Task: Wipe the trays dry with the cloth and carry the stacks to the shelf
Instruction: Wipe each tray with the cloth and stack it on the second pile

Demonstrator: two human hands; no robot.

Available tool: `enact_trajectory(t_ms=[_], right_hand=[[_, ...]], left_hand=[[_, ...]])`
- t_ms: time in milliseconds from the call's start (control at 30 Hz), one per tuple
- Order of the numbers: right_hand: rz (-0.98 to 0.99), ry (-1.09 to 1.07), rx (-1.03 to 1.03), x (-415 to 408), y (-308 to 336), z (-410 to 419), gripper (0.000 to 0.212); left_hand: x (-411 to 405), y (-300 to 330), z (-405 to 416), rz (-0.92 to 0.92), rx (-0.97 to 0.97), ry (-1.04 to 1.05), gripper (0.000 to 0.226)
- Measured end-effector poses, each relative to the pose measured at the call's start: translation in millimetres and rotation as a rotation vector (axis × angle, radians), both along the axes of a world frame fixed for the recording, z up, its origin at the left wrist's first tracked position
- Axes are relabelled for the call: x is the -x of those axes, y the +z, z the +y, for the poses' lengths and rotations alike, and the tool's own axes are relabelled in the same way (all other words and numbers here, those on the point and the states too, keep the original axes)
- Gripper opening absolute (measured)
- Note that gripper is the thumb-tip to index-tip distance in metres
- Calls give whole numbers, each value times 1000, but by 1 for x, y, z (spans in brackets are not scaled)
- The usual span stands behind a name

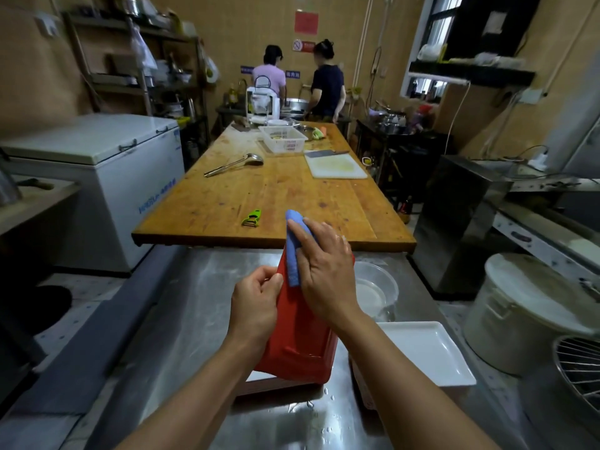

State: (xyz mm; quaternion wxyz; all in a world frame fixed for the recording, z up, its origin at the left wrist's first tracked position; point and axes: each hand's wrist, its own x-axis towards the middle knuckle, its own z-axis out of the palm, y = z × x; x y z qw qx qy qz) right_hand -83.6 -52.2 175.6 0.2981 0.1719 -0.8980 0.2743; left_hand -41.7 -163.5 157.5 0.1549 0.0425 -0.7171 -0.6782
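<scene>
A red tray (297, 345) stands tilted on edge above the steel counter (181, 319). My left hand (255, 306) grips its left rim. With my right hand (324, 271) I press a folded blue cloth (293, 251) flat against the tray's upper part. A white tray (425, 352) lies flat on the counter to the right, on top of something red. Water drops sit on the steel in front of the red tray.
A clear bowl (378, 287) sits behind the white tray. A long wooden table (276, 196) ahead holds a green peeler (252, 217), ladle, basket and cutting board. Two people stand at the far end. A white freezer (97, 177) is at left, a white bucket (526, 310) at right.
</scene>
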Motion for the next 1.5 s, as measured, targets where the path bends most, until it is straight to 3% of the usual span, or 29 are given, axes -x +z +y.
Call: enact_trajectory(t_ms=[100,233,400,767,900,1033,1100,1200,1267,1400,1500], right_hand=[[-54,-69,43,2,-6,18,50],[-172,-31,244,3,-19,43,38],[-284,-35,374,9,-9,41,42],[-424,-90,111,-28,-38,26,47],[-404,-130,455,-37,-42,29,47],[-388,-210,589,-25,-35,43,45],[-391,-172,596,-20,-28,55,44],[-408,-46,612,-12,-13,78,43],[-408,8,568,-7,-3,92,41],[-434,118,510,2,12,109,40],[-461,159,483,6,20,114,41]], left_hand=[[-6,-1,2,-26,-120,-15,17],[-8,1,4,-34,-197,-42,18],[0,4,7,-96,-387,-41,20],[34,6,-3,-133,-740,179,26],[35,4,9,-161,-836,205,22],[31,3,15,-198,-964,41,20],[31,8,6,-211,-934,-151,18],[35,17,-18,-255,-708,-357,25],[39,23,-31,-313,-616,-407,28],[50,31,-45,-425,-671,-420,46],[51,34,-46,-489,-595,-525,50]])
